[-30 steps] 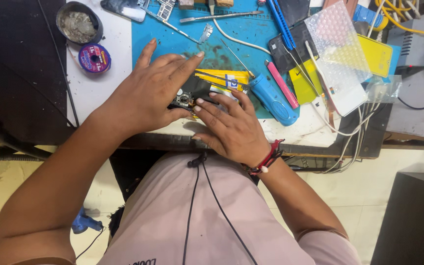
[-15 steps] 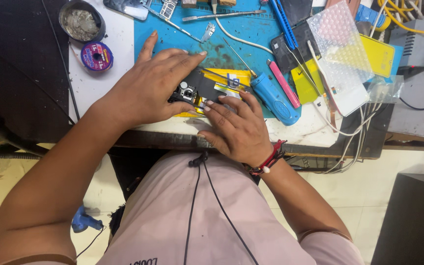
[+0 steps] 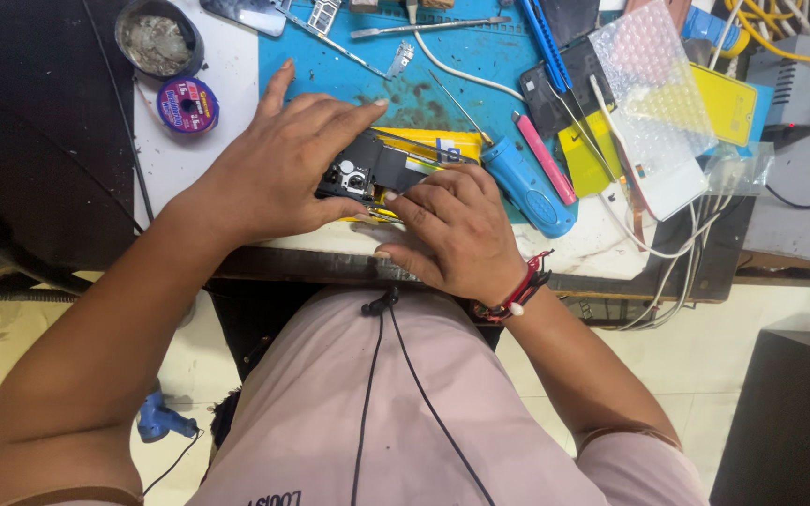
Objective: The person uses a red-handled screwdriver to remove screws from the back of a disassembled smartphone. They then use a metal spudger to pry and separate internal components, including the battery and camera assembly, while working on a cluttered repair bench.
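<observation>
- Fingers (image 3: 349,117) of the left hand (image 3: 278,169) lie spread and flat over the top of an opened black phone (image 3: 377,169), pressing it down; they are open, not curled round it.
- Right hand (image 3: 452,230) has its fingers bent, tips set on the phone's near edge; whether they pinch anything I cannot tell.
- Phone lies on the blue mat (image 3: 330,70) near the counter's (image 3: 236,84) front edge, between both hands, atop a yellow sheet (image 3: 424,141).
- Its camera end, with small round parts, shows under the left palm.
- Just right of the phone: a blue tool (image 3: 527,192) and a pink stick (image 3: 546,159).
- Further back: metal tweezers (image 3: 428,28), a solder spool (image 3: 187,103), a round tin (image 3: 157,39).
- Bubble wrap (image 3: 653,94) lies well to the right.
</observation>
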`<state>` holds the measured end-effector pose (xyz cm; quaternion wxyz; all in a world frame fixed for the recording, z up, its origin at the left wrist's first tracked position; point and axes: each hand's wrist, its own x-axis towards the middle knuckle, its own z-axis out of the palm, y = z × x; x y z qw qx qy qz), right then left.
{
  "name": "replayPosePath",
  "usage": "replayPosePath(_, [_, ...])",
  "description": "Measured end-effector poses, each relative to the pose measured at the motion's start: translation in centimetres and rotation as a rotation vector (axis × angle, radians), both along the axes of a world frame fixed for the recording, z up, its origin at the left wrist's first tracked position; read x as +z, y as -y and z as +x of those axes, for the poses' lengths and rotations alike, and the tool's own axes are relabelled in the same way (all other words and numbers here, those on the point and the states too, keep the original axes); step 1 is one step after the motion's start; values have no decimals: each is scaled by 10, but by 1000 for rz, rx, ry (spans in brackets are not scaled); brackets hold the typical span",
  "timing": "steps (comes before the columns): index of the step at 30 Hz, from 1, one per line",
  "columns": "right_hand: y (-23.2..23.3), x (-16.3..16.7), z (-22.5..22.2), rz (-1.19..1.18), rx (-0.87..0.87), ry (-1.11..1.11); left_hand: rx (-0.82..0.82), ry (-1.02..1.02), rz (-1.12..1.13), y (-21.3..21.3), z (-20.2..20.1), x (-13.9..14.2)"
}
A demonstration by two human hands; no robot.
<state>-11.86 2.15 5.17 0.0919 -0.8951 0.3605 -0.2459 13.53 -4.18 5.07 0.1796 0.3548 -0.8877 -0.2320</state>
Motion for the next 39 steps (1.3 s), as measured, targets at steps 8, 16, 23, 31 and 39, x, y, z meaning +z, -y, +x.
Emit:
replayPosePath(8, [-2,13,9,290,-402,157,-17,-80,-38,-2,-1,6])
replayPosePath(16, [18,31,13,653,-364,441,-41,-132,-80,-4,-3,11])
replayPosePath(23, [21,30,11,816,-85,680,-41,-137,-83,-4,0,5])
replayPosePath(31, [14,16,18,237,-440,119,-31,-193,-48,-6,7,-7])
replayPosePath(39, [16,-5,21,225,-438,33,-37,-196,-45,-6,8,-9])
